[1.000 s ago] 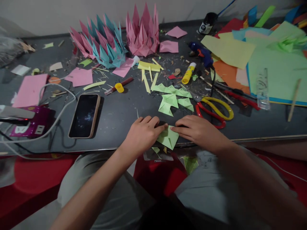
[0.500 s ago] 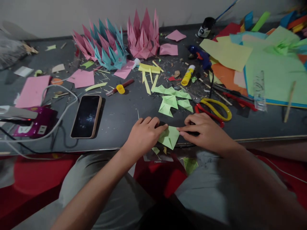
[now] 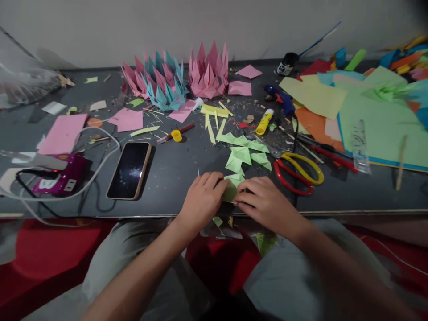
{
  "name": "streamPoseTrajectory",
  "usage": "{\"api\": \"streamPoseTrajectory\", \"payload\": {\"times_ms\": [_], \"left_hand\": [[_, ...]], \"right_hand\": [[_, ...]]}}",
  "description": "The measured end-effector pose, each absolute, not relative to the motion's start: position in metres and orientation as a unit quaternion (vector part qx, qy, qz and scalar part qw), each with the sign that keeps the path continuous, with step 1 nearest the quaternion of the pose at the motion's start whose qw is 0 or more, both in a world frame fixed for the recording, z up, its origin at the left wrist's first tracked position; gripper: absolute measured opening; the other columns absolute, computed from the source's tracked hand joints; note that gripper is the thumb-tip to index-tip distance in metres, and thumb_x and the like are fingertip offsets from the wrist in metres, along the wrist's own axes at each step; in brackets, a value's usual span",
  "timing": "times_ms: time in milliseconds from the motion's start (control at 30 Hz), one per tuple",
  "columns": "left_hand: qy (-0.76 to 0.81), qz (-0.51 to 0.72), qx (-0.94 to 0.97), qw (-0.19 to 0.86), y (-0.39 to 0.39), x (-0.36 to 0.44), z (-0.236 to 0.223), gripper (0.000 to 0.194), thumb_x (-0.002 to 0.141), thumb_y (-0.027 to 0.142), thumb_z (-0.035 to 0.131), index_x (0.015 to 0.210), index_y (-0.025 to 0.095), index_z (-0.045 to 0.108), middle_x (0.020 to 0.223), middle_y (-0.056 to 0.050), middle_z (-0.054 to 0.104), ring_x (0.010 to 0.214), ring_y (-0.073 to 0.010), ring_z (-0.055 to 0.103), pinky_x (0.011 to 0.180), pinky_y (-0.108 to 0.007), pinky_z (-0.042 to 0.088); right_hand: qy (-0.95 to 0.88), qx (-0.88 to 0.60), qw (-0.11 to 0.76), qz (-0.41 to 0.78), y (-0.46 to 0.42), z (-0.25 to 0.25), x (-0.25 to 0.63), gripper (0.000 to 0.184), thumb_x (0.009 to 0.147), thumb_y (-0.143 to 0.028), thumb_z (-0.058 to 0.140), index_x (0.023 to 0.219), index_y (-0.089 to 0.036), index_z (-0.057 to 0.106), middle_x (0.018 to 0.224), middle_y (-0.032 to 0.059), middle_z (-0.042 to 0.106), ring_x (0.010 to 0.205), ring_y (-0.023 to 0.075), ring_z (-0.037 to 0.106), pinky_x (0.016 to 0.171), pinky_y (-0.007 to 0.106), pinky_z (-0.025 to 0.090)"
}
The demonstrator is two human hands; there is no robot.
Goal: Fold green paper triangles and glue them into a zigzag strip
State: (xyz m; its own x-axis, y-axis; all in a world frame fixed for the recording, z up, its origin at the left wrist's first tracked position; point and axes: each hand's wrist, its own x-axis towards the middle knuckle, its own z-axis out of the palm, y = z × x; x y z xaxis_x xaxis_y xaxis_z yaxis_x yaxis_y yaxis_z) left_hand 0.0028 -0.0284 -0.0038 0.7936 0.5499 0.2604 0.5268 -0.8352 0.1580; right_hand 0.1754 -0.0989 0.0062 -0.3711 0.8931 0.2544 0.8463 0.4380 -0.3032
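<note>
A light green paper piece (image 3: 229, 192) lies at the table's front edge between my two hands, partly covered by them. My left hand (image 3: 204, 196) grips its left side with curled fingers. On its right side, my right hand (image 3: 259, 200) pinches the paper near its lower corner. Just beyond are several folded green paper pieces (image 3: 240, 154), some with raised triangular flaps. Scissors (image 3: 299, 174) with red and yellow handles rest to the right of them.
A phone (image 3: 129, 170) and a purple power adapter (image 3: 60, 176) with cables lie at left. Pink and blue folded-paper crowns (image 3: 209, 73) stand at the back. A glue stick (image 3: 264, 121), a blue glue gun (image 3: 280, 99) and stacked coloured sheets (image 3: 377, 116) are to the right.
My right hand has moved left and slightly down, closer to my left hand. More of the green paper is covered now. The camera view has shifted slightly.
</note>
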Motion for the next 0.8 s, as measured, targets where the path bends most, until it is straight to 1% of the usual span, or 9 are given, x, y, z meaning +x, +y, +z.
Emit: {"api": "streamPoseTrajectory", "payload": {"times_ms": [67, 133, 233, 300, 433, 500, 600, 700, 800], "left_hand": [[0.26, 0.155, 0.952, 0.051, -0.028, 0.002, -0.004, 0.013, 0.086, 0.012, 0.047, 0.091, 0.014, 0.058, 0.096, -0.007, 0.059, 0.085, -0.0206, 0.051, 0.071, -0.031, 0.041], [0.248, 0.151, 0.954, 0.071, -0.026, 0.0, -0.005, 0.012, 0.086, 0.014, 0.047, 0.09, 0.014, 0.058, 0.09, -0.006, 0.059, 0.082, -0.0195, 0.052, 0.07, -0.03, 0.041], [0.251, 0.151, 0.95, 0.104, -0.025, -0.001, -0.004, 0.014, 0.088, 0.019, 0.045, 0.092, 0.015, 0.058, 0.086, -0.004, 0.06, 0.079, -0.0178, 0.053, 0.07, -0.03, 0.041], [0.241, 0.162, 0.95, 0.114, -0.026, -0.001, -0.002, 0.016, 0.088, 0.026, 0.046, 0.092, 0.016, 0.058, 0.088, -0.004, 0.061, 0.082, -0.0179, 0.054, 0.072, -0.03, 0.04], [0.17, 0.177, 0.963, 0.112, -0.03, 0.0, 0.0, 0.023, 0.085, 0.038, 0.052, 0.086, 0.016, 0.059, 0.091, -0.003, 0.063, 0.089, -0.0181, 0.054, 0.081, -0.032, 0.037], [0.151, 0.172, 0.968, 0.101, -0.031, 0.001, -0.001, 0.018, 0.087, 0.032, 0.051, 0.083, 0.017, 0.059, 0.088, -0.001, 0.063, 0.085, -0.0164, 0.055, 0.082, -0.031, 0.037], [0.143, 0.164, 0.972, 0.084, -0.03, 0.0, 0.001, 0.013, 0.089, 0.019, 0.046, 0.088, 0.019, 0.059, 0.087, 0.0, 0.064, 0.082, -0.0148, 0.055, 0.083, -0.031, 0.036], [0.136, 0.154, 0.976, 0.071, -0.029, -0.002, 0.005, 0.017, 0.089, 0.014, 0.044, 0.095, 0.019, 0.059, 0.094, -0.001, 0.064, 0.087, -0.0152, 0.056, 0.088, -0.032, 0.035], [0.159, 0.145, 0.974, 0.067, -0.03, -0.002, 0.007, 0.015, 0.087, 0.016, 0.045, 0.091, 0.017, 0.059, 0.093, -0.002, 0.064, 0.087, -0.0165, 0.057, 0.09, -0.035, 0.036]], "right_hand": [[-0.836, -0.514, 0.192, 0.012, -0.098, 0.008, 0.178, 0.016, 0.085, -0.014, 0.049, 0.08, -0.018, 0.063, 0.087, 0.0056, 0.061, 0.083, 0.0186, 0.051, 0.072, 0.032, 0.035], [-0.847, -0.498, 0.188, 0.002, -0.099, 0.009, 0.182, 0.018, 0.086, -0.013, 0.046, 0.083, -0.017, 0.063, 0.089, 0.007, 0.062, 0.084, 0.019, 0.052, 0.072, 0.032, 0.037], [-0.855, -0.482, 0.177, 0.075, -0.1, 0.006, 0.187, 0.02, 0.087, -0.013, 0.043, 0.085, -0.017, 0.062, 0.088, 0.0063, 0.062, 0.08, 0.0174, 0.054, 0.071, 0.03, 0.041], [-0.849, -0.483, 0.179, 0.116, -0.101, 0.003, 0.19, 0.02, 0.088, -0.013, 0.042, 0.087, -0.017, 0.062, 0.087, 0.0058, 0.062, 0.08, 0.0169, 0.055, 0.072, 0.03, 0.043], [-0.827, -0.506, 0.21, 0.125, -0.105, -0.001, 0.19, 0.019, 0.088, -0.014, 0.042, 0.086, -0.017, 0.061, 0.085, 0.0053, 0.064, 0.079, 0.0171, 0.057, 0.073, 0.031, 0.046], [-0.816, -0.513, 0.226, 0.141, -0.107, -0.001, 0.191, 0.016, 0.088, -0.016, 0.044, 0.085, -0.018, 0.06, 0.083, 0.0044, 0.065, 0.078, 0.0166, 0.058, 0.073, 0.03, 0.046], [-0.795, -0.525, 0.248, 0.178, -0.105, 0.003, 0.196, 0.01, 0.086, -0.023, 0.05, 0.088, -0.02, 0.06, 0.086, 0.0032, 0.066, 0.083, 0.0156, 0.058, 0.077, 0.029, 0.046], [-0.784, -0.544, 0.244, 0.173, -0.098, 0.006, 0.204, 0.019, 0.087, -0.022, 0.049, 0.104, -0.02, 0.058, 0.103, 0.0045, 0.065, 0.099, 0.0166, 0.054, 0.087, 0.031, 0.043], [-0.813, -0.52, 0.199, 0.169, -0.09, 0.006, 0.208, 0.031, 0.087, -0.018, 0.046, 0.118, -0.021, 0.052, 0.115, 0.0047, 0.061, 0.109, 0.018, 0.049, 0.092, 0.035, 0.041]]}}
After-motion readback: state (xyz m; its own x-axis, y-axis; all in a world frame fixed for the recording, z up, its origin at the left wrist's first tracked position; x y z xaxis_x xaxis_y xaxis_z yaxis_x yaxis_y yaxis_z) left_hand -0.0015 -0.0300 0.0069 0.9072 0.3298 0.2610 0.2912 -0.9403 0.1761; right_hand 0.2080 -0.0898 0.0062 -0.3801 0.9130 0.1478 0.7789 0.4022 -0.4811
